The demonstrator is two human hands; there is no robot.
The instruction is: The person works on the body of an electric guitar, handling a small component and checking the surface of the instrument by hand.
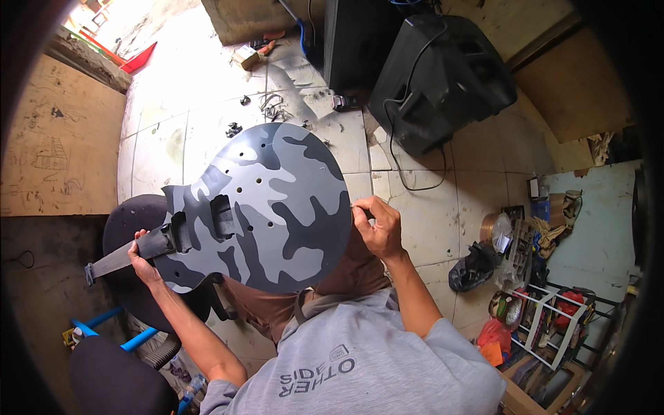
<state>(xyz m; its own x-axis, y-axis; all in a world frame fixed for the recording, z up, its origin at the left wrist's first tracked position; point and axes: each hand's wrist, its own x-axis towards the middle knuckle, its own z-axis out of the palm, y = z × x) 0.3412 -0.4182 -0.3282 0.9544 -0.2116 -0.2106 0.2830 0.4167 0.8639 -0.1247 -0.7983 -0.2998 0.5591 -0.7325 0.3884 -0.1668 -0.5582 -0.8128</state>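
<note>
An electric guitar body (297,183), painted in grey, black and white camouflage, lies face up across my lap. It has empty pickup cavities and several drilled holes, and no strings show. My left hand (143,261) is closed around the dark neck (114,263) close to the body, the thumb and fingers on either side of it. At the right rim of the body, my right hand (382,228) is closed in a pinch, its fingertips by the edge. Whatever small thing those fingertips hold is too small to make out.
Past the guitar, small black parts (235,129) lie on the tiled floor. A black speaker (443,83) with a cable stands far right. A black plastic bag (474,266) and a white rack (553,321) of supplies are at right. Dark round stools (124,373) are at left.
</note>
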